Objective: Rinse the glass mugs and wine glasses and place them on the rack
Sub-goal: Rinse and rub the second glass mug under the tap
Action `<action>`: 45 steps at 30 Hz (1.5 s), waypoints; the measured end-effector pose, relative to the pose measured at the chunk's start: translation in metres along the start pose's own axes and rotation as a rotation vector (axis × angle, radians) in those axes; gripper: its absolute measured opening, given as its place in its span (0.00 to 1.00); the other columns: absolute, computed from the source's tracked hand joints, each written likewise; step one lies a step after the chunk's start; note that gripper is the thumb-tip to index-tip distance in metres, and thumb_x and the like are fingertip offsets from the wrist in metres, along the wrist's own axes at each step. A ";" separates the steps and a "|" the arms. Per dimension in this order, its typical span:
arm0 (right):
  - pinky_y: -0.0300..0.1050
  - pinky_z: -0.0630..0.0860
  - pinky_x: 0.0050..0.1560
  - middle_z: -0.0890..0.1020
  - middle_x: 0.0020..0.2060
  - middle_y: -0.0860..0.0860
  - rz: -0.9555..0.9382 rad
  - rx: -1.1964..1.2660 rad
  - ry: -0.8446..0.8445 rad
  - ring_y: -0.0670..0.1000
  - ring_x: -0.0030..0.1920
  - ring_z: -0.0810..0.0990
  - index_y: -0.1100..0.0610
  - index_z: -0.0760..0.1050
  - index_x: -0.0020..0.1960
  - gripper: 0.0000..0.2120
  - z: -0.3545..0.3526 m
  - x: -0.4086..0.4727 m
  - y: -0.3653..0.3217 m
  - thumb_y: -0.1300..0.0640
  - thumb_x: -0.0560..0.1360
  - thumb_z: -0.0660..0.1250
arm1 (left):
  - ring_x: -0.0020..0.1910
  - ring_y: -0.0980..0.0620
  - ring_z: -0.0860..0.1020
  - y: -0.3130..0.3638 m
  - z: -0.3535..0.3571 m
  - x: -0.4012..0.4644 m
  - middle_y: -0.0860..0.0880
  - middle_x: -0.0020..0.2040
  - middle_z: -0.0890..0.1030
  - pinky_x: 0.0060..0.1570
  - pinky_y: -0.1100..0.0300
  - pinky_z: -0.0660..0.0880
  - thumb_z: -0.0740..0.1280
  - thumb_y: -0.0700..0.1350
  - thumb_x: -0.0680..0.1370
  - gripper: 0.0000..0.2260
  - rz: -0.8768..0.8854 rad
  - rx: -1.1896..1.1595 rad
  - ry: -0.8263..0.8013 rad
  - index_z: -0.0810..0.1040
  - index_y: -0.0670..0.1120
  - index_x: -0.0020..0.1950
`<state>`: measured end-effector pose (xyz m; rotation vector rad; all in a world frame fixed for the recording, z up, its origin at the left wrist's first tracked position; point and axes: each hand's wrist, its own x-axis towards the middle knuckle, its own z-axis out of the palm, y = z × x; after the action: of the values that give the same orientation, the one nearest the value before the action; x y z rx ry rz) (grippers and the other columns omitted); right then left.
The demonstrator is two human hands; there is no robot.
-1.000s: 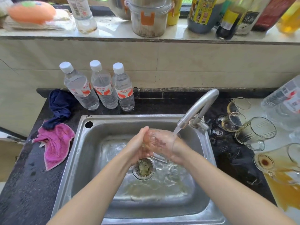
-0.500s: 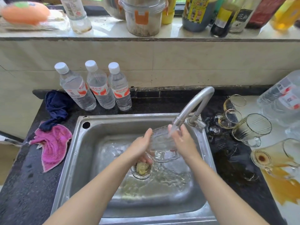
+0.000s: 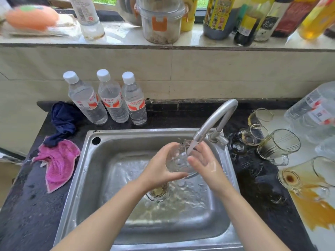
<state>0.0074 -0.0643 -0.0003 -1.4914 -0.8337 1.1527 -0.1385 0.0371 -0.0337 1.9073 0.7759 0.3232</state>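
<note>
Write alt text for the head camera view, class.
Two hands, left hand and right hand, hold a glass mug under the running faucet over a steel sink; more dirty glasses wait on the right.

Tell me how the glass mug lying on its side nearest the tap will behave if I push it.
The glass mug lies on its side, so it would probably roll a little until its handle catches. The counter beneath it looks wet, so it may slide easily. It is clear glass beside other glasses, so a hard shove could chip it.
</note>
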 end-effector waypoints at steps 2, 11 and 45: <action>0.32 0.75 0.55 0.77 0.59 0.41 0.008 0.061 0.053 0.35 0.58 0.76 0.43 0.67 0.65 0.32 -0.006 -0.004 0.004 0.35 0.64 0.69 | 0.68 0.65 0.64 -0.001 0.010 -0.006 0.65 0.68 0.64 0.68 0.69 0.61 0.77 0.57 0.64 0.40 0.064 0.016 0.056 0.57 0.65 0.68; 0.44 0.72 0.38 0.75 0.28 0.49 0.147 -0.192 0.125 0.46 0.29 0.74 0.56 0.73 0.37 0.25 0.000 0.008 0.000 0.38 0.76 0.51 | 0.59 0.58 0.77 0.001 0.022 -0.001 0.57 0.57 0.79 0.55 0.67 0.72 0.67 0.67 0.65 0.28 -0.251 -0.432 0.152 0.73 0.55 0.60; 0.40 0.68 0.30 0.72 0.30 0.48 0.384 -0.129 0.346 0.47 0.30 0.73 0.55 0.70 0.38 0.15 -0.002 0.045 -0.015 0.52 0.81 0.55 | 0.55 0.45 0.81 0.029 0.031 0.034 0.41 0.55 0.82 0.60 0.46 0.75 0.52 0.68 0.77 0.33 -0.547 -0.901 0.071 0.79 0.43 0.60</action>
<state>0.0234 -0.0198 0.0034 -1.9490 -0.3990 1.0809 -0.0854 0.0287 -0.0260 0.8095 0.9515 0.3190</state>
